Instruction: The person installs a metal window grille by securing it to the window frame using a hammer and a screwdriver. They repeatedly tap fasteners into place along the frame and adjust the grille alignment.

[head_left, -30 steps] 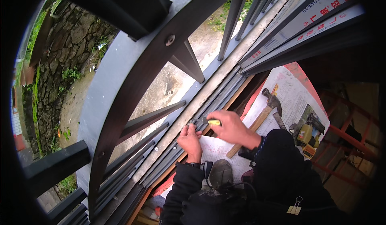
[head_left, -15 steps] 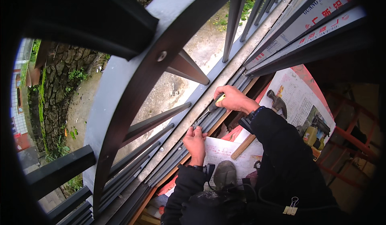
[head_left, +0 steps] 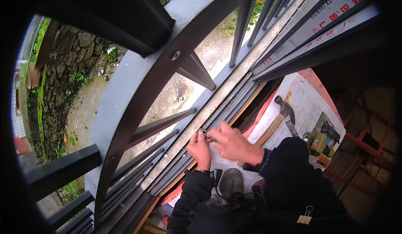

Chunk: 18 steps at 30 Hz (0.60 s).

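Observation:
At the dark metal window track (head_left: 228,108), my two hands meet. My left hand (head_left: 199,151) is closed in a pinch at the track, thumb and fingers together around something small that I cannot make out. Close beside it on the right, my right hand (head_left: 234,143) is blurred by motion. Its fingers are curled around a dark piece, mostly hidden, that almost touches the left fingertips. A pale ledge (head_left: 184,138) runs along the outer side of the track, and a wooden strip (head_left: 247,102) borders the inner side.
A hammer (head_left: 270,131) with a wooden handle lies on printed paper sheets (head_left: 299,87) to the right. Past it are a yellow container (head_left: 319,143) and a red metal frame (head_left: 364,146). A large curved grey railing (head_left: 125,104) with dark bars rises on the left. My shoe (head_left: 231,183) rests below my hands.
My right hand has swung down and left along the track to my left hand. The screwdriver with the yellow-and-black handle it held no longer shows clearly. My left hand stays nearly in place.

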Available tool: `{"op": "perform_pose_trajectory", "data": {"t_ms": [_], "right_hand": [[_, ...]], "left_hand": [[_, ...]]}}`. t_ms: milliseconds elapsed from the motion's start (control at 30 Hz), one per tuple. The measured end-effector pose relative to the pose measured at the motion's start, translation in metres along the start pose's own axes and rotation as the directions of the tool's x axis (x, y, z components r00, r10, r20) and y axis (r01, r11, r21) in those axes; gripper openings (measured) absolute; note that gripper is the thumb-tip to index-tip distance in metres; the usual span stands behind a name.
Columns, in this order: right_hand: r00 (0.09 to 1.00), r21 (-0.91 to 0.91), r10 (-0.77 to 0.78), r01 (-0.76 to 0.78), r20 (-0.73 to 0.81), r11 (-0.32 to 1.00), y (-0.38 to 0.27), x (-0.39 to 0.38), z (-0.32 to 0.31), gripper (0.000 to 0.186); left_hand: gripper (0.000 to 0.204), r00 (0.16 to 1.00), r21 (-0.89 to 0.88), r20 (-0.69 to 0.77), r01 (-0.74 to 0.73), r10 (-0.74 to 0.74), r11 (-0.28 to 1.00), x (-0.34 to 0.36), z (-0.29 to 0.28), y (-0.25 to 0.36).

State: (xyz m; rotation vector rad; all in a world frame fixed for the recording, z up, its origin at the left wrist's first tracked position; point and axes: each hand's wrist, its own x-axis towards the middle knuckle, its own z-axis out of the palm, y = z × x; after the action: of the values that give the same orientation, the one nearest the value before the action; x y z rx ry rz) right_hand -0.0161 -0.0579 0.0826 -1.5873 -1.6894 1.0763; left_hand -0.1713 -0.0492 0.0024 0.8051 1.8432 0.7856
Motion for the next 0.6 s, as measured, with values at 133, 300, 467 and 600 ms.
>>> {"op": "perform_pose_trajectory", "data": {"t_ms": [133,300,467,600], "right_hand": [[0.980,-0.041,-0.161,0.157,-0.114,0.987,-0.002,0.002,-0.003,0.025],[0.900,0.300,0.410,-0.435,0.147,0.849,0.046,0.055,-0.042,0.023],[0.844,0.386,0.441,-0.532,0.305,0.753,0.061,0.091,-0.046,0.015],[0.851,0.440,0.416,-0.522,0.320,0.731,0.071,0.093,-0.041,0.015]], "left_hand": [[0.028,1.000,-0.083,0.023,0.021,-0.019,0.996,0.002,-0.004,-0.005],[0.031,0.992,-0.083,0.037,0.127,-0.124,0.988,0.006,-0.006,-0.009],[0.032,0.992,-0.066,0.041,0.123,-0.121,0.990,0.004,-0.006,-0.008],[0.031,0.994,-0.026,0.024,0.109,-0.108,0.994,0.004,-0.004,-0.008]]}}
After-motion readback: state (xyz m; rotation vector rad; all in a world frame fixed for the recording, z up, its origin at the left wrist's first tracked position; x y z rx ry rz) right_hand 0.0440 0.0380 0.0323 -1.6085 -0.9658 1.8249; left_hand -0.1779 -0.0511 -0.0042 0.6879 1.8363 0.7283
